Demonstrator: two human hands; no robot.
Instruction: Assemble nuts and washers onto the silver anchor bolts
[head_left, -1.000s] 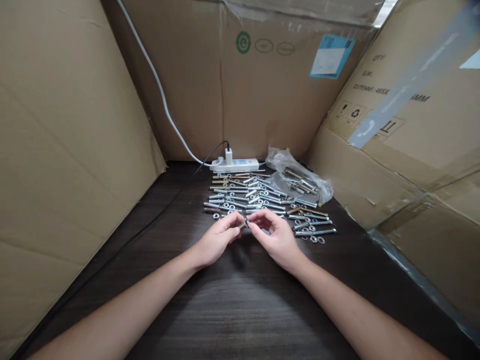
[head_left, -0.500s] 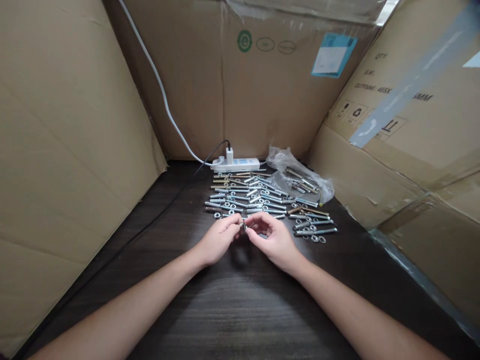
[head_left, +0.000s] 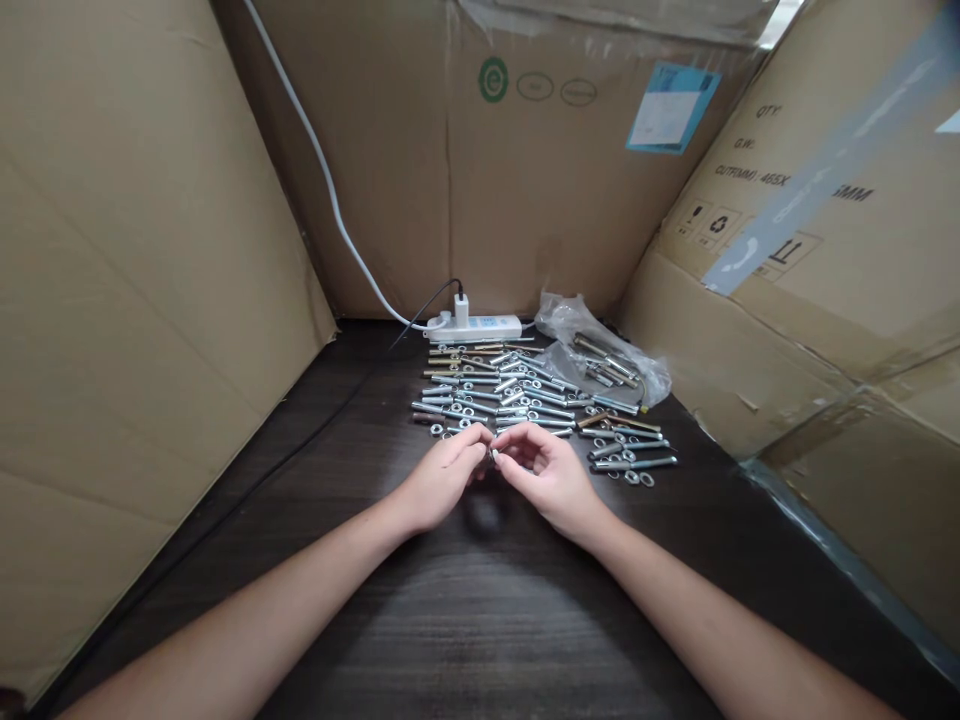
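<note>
My left hand and my right hand meet fingertip to fingertip a little above a dark wooden table. Both pinch one small silver metal part between them; most of it is hidden by the fingers. Just beyond the hands lie rows of silver and brass bolts with nuts and washers. Several more bolts and loose washers lie right of my right hand.
A clear plastic bag with bolts lies at the back right. A white power strip with a plug and white cable sits against the back cardboard box. Cardboard walls close in left and right.
The hands have drawn slightly closer together and the fingers shifted round the small part. The brassy piece seen between them a second ago is now mostly hidden.
</note>
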